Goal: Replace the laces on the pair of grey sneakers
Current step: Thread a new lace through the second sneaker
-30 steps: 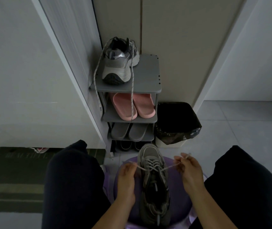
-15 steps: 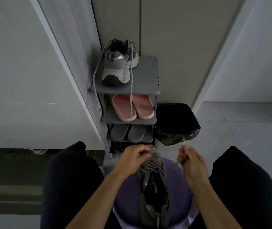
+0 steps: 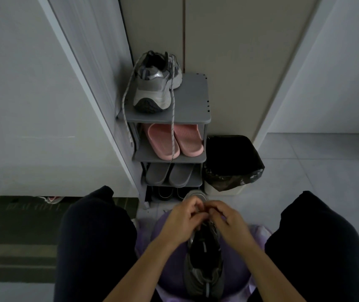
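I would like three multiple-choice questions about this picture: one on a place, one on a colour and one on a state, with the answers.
1. Where is the sneaker with the hanging lace?
A. on the top shelf of the rack
B. on the floor
C. in the bin

2. What colour are the slippers on the second shelf?
A. green
B. pink
C. yellow

3. What are the hands doing?
A. resting on the knees
B. reaching for the rack
C. pinching the laces of the sneaker on the stool

Answers:
1 A: it stands on the rack's top board.
2 B: both slippers are pink.
3 C: the left hand and the right hand meet there with curled fingers, above the purple stool.
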A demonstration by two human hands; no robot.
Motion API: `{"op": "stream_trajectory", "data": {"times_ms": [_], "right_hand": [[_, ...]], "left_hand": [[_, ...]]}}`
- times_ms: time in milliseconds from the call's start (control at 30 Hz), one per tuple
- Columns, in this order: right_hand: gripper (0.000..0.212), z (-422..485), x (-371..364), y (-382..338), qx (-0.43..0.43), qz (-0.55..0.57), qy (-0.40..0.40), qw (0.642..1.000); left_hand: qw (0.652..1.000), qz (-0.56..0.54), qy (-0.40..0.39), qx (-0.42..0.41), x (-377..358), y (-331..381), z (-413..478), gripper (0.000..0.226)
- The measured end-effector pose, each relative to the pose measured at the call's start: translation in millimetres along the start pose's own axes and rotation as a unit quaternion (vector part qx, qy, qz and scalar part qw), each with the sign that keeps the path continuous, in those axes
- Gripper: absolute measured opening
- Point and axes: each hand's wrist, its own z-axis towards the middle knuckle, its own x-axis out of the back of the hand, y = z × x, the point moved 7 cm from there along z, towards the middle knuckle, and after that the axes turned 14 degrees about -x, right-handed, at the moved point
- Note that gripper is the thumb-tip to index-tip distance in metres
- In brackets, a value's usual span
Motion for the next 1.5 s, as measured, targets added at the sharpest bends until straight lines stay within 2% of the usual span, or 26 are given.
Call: {"op": "stream_trajectory", "data": {"times_ms": [67, 200, 267, 334, 400, 467, 534, 634, 734, 868, 1001, 1135, 1268, 1335, 1402, 1502], "right_hand": [[0.031, -0.1, -1.4, 8.1, -0.034, 0.014, -0.030, 0.999], [0.031, 3.1, 13.4, 14.4, -0.041, 0.009, 0.012, 0.999], [0.027, 1.9, 7.7, 11.5, -0.040, -0.001, -0.012, 0.999], [0.022, -1.9, -2.0, 5.2, -0.013, -0.035, -0.035, 0.999], [0.016, -3.6, -5.7, 0.9, 0.012, -0.055, -0.028, 0.998], [0.010, -2.2, -2.0, 0.6, 0.008, -0.058, -0.008, 0.998], [0.008, -1.4, 0.5, 3.1, 0.006, -0.092, 0.000, 0.996], [0.010, -3.8, -5.8, 9.2, 0.015, -0.160, -0.018, 0.987], [0.014, -5.9, -14.6, 8.3, 0.022, -0.209, -0.015, 0.978], [0.021, -5.5, -18.9, 6.5, 0.024, -0.255, -0.005, 0.967], [0.034, -7.6, -26.7, 8.6, 0.024, -0.258, -0.005, 0.966], [0.014, -9.1, -30.2, 5.0, 0.037, -0.241, 0.028, 0.969], [0.010, -8.9, -35.1, 2.0, 0.062, -0.234, 0.027, 0.970], [0.007, -9.8, -36.6, 2.3, 0.079, -0.232, 0.026, 0.969], [0.012, -9.2, -36.3, 6.3, 0.069, -0.225, 0.024, 0.972], [0.029, -6.8, -22.8, 15.6, -0.032, -0.113, 0.035, 0.992]], "left_hand": [[1.000, -0.014, 0.007, -0.001, -0.4, -0.7, -1.7, 0.023], [0.996, -0.057, 0.048, 0.044, 8.4, -16.7, -11.9, 0.024], [0.993, -0.064, 0.074, 0.065, 11.8, -22.1, -14.6, 0.024], [0.994, -0.061, 0.062, 0.069, 8.2, -21.6, -14.7, 0.021], [0.995, -0.055, 0.050, 0.063, 4.6, -17.7, -13.4, 0.019], [0.994, -0.056, 0.069, 0.066, 7.6, -13.6, -14.3, 0.018], [0.993, -0.013, 0.088, 0.074, 12.2, -14.2, -21.0, 0.022], [0.990, 0.092, 0.050, 0.093, -0.2, -21.8, -41.1, 0.031], [0.989, 0.096, 0.073, 0.087, -9.5, -26.7, -56.0, 0.020], [0.983, 0.018, 0.140, 0.121, -2.4, -34.8, -61.9, 0.018], [0.974, -0.060, 0.163, 0.145, -2.7, -37.2, -66.4, 0.029], [0.973, -0.075, 0.166, 0.145, -3.0, -38.9, -67.6, 0.040], [0.966, -0.113, 0.173, 0.153, -7.2, -43.7, -68.1, 0.026], [0.952, -0.161, 0.189, 0.180, -8.6, -47.7, -67.6, 0.014], [0.934, -0.202, 0.210, 0.206, -9.0, -51.2, -66.0, 0.014], [0.897, -0.257, 0.279, 0.225, -4.3, -51.8, -65.4, 0.021]]}}
